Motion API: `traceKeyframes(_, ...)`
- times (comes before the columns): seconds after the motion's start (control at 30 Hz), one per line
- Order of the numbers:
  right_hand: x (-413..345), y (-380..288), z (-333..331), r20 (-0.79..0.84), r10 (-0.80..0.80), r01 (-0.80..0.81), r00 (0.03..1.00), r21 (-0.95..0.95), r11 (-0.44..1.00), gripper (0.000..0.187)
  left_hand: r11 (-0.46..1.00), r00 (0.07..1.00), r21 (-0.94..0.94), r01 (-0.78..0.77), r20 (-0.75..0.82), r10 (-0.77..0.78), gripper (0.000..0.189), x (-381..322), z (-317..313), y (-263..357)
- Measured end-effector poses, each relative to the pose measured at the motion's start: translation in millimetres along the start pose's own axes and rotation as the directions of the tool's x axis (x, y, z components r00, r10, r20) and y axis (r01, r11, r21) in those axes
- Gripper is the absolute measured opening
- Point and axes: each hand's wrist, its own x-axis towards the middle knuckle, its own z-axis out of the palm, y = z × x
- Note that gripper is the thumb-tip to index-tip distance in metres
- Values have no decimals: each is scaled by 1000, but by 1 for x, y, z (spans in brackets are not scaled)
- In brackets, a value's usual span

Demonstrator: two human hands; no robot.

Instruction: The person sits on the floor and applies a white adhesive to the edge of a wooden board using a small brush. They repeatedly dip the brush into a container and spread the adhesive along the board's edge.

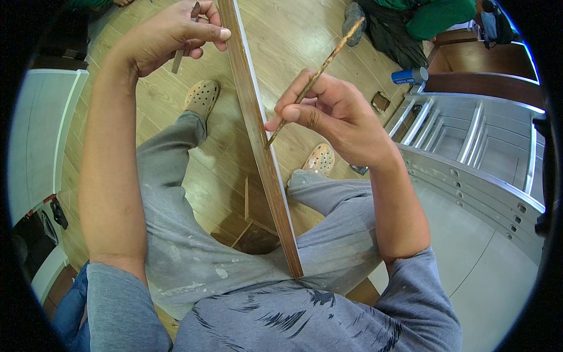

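Observation:
A long narrow wooden board (pixel 250 101) with a white strip along its right edge runs from the top of the view down to my lap. My left hand (pixel 180 35) pinches the board's left edge near the top between thumb and finger, and also holds a thin flat metal blade (pixel 177 60) among its fingers. My right hand (pixel 330 114) grips a slim, paint-stained brush or stick (pixel 326 64) like a pen, its lower tip at the board's face about midway along. Bristles cannot be made out. A right-hand fingertip is at the board's white edge.
An aluminium ladder (pixel 466 176) lies at the right, with a blue can (pixel 409 76) near its far end. A person in green trousers (pixel 440 20) is at the top right. A white panel (pixel 44 132) stands at the left. Between my legs is an open wooden box (pixel 257 237).

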Motion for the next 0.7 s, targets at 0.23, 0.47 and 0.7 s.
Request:
traceKeyframes(0.23, 1, 0, 0, 2, 5, -5, 1000, 9, 1000, 13, 986, 985, -44, -161, 54, 163, 30, 6, 3, -12)
traceKeyframes(0.47, 2, -1, 0, -21, 38, -38, 999, -1, 999, 15, 985, 984, -47, -167, 56, 169, 30, 9, 1, -16)
traceKeyframes(0.7, 3, -1, 0, -38, 39, -39, 999, 17, 999, 16, 985, 984, -16, -173, 41, 174, 30, 8, 1, -16)
